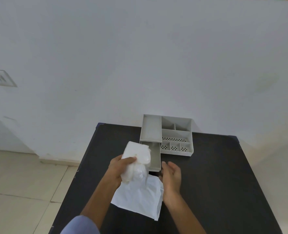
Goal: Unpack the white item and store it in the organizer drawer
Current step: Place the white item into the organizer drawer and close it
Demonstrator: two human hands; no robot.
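Note:
My left hand (119, 169) grips a folded white item (137, 160) and holds it above the table, just over the left part of the pulled-out organizer drawer (155, 157). The grey organizer (166, 132) stands at the table's far edge against the wall, with its drawer slid out toward me. My right hand (172, 176) hovers to the right of the item, fingers apart and holding nothing. Beneath both hands an empty white wrapper (139, 198) lies flat on the table.
The black table (215, 183) stands against a white wall. The organizer has several open compartments, some with perforated bottoms (174, 147). Beige floor tiles (21, 191) lie to the left of the table.

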